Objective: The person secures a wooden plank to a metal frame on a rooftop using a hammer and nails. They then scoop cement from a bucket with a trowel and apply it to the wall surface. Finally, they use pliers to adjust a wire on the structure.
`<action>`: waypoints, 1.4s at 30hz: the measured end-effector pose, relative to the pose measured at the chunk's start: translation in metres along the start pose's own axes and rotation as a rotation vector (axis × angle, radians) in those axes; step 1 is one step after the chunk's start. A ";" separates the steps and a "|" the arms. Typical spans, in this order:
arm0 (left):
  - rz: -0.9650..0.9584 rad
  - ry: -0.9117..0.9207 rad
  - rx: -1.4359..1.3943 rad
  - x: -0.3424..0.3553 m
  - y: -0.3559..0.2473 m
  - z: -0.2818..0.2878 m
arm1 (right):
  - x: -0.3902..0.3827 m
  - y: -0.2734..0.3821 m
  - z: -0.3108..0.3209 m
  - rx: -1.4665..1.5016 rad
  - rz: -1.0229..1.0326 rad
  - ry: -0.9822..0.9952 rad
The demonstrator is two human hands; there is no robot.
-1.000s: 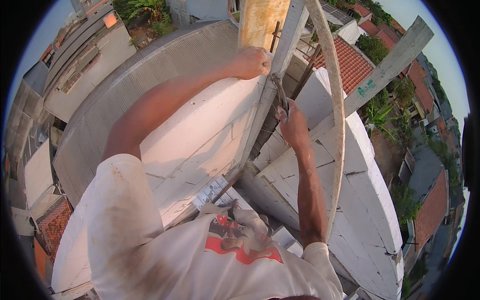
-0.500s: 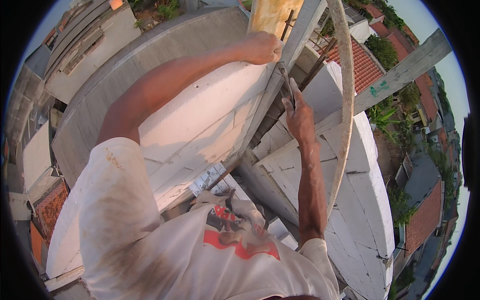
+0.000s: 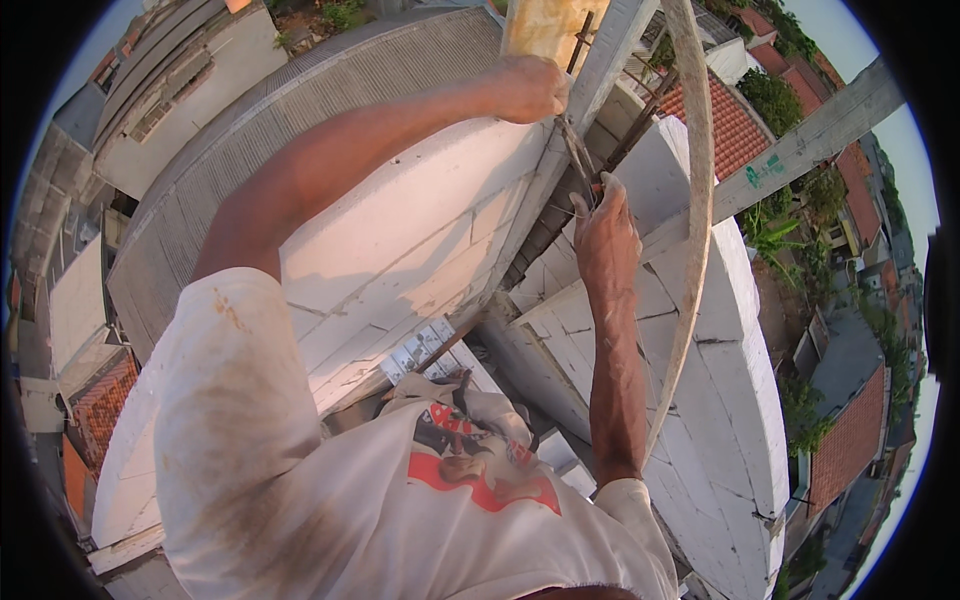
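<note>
My right hand is closed round the handles of dark metal pincers. Their head points up and away, against the edge of an upright grey timber board. Just above the tool's head, my left hand is a closed fist beside the board. Whatever its fingers hold is hidden. Close by, a thin rusty steel bar stands between the fist and the board. A white block wall runs below my left arm.
A second block wall runs below my right forearm. A long curved wooden strip passes close beside my right hand. Another timber board slants off to the right. More rusty bars stand at the corner; a corrugated roof lies left.
My right hand has turned and drawn slightly down and right, its fingers now wrapped round the pincers' handles instead of stretched along them. My left fist has shifted only slightly.
</note>
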State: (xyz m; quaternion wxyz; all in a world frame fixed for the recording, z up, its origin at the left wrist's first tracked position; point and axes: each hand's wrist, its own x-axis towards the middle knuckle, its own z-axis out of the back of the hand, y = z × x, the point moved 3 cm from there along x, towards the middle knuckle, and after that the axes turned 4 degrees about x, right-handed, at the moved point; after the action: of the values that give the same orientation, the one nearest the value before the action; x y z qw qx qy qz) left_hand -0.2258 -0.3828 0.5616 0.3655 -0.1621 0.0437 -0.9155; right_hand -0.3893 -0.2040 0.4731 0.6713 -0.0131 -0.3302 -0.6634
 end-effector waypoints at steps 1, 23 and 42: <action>-0.003 -0.006 0.007 0.000 -0.002 0.001 | -0.005 0.002 0.000 0.022 -0.048 -0.002; 0.012 -0.032 0.095 0.005 0.004 -0.011 | -0.023 -0.001 -0.065 1.780 -0.694 0.587; 0.087 -0.329 -0.292 0.029 0.008 -0.014 | -0.252 -0.090 -0.077 1.205 -1.025 0.308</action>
State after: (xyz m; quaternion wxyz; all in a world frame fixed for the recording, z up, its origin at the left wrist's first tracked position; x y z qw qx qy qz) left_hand -0.2449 -0.4085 0.5546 0.3796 -0.3583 0.1226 -0.8441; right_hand -0.4129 -0.0278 0.2590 0.2130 0.5962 -0.5000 -0.5910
